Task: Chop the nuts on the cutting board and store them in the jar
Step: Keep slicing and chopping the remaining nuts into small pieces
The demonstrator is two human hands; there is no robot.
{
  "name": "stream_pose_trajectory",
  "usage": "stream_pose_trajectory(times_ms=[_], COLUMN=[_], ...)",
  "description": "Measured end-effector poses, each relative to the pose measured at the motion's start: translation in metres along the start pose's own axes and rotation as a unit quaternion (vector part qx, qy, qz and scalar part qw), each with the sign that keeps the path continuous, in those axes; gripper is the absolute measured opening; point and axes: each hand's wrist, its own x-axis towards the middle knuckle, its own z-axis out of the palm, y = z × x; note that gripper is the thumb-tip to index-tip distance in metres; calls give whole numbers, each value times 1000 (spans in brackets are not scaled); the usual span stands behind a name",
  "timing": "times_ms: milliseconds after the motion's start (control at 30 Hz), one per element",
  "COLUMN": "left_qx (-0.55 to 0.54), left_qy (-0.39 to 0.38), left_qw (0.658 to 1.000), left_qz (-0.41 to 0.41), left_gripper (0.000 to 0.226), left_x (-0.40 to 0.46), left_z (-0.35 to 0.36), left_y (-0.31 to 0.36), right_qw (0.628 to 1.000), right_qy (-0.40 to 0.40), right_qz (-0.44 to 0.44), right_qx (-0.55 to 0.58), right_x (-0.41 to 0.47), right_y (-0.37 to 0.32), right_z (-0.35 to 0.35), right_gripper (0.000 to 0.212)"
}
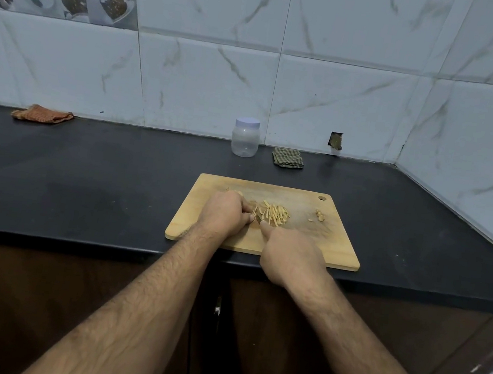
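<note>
Two hands work on the cutting board: left hand curls around a nut, right hand seemingly grips a mostly hidden knife. Keep fingertips tucked, slice thin beside the slivers.

Pale nut slivers are heaped mid cutting board, just beyond the fingertips; lidded clear jar is stood well beyond.

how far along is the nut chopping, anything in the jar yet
Partly done. A pile of slivered nuts lies mid cutting board; both hands, left hand and right hand, work beside it. A few whole nuts remain. The jar stands capped and looks empty.
</note>
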Motion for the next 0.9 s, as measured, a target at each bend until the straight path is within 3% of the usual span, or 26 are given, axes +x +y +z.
stream_pose_trajectory(times_ms=[900], left_qx=[-27], left_qy=[11], left_qw=[1000], left_qz=[-3], left_gripper=[22], left_x=[1], left_z=[2], left_y=[-4], right_qw=[1000], right_qy=[12], right_qz=[-5], right_qx=[22], right_x=[17], right_y=[-7], right_z=[-6], right_gripper=[63])
